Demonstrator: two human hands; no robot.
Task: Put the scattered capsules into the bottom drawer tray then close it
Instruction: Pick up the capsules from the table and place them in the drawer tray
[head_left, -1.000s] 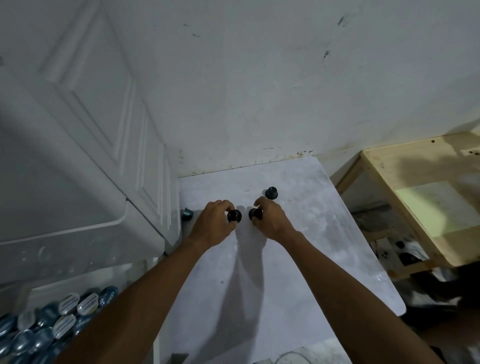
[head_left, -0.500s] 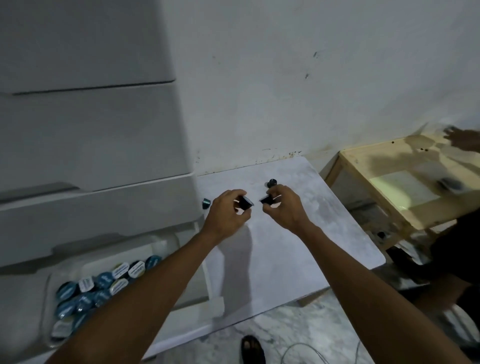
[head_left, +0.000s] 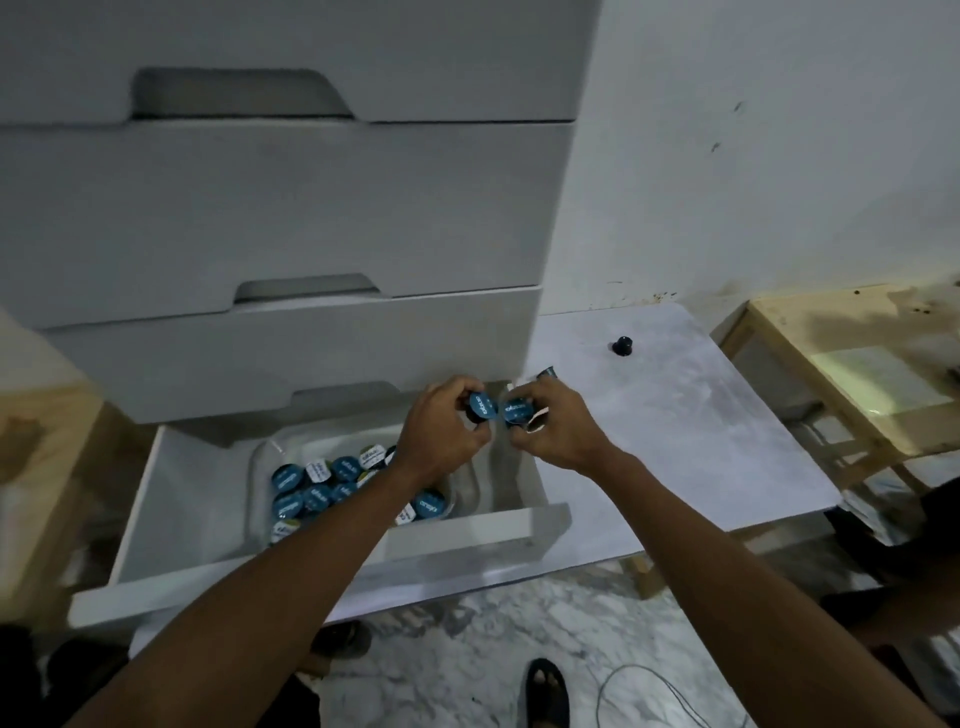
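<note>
Left hand (head_left: 441, 434) grip pinched round small dark capsule with blue foil lid (head_left: 482, 407); right hand (head_left: 558, 431) grip holds second blue-lidded capsule (head_left: 517, 412), both above 1 o'clock corner of open white bottom drawer (head_left: 322, 545). Clear plastic tray (head_left: 260, 457) inside holds cluster. Likely light, rigid shell, thin foil: pinch sidewalls. Stray black capsule (head_left: 622, 346) on grey marbled table (head_left: 691, 426), 1 o'clock from hands.

White lettering marks the blue foil lids of the capsules (head_left: 483, 406) I hold and of those in the drawer tray (head_left: 258, 462), but it is too blurred to read.
</note>
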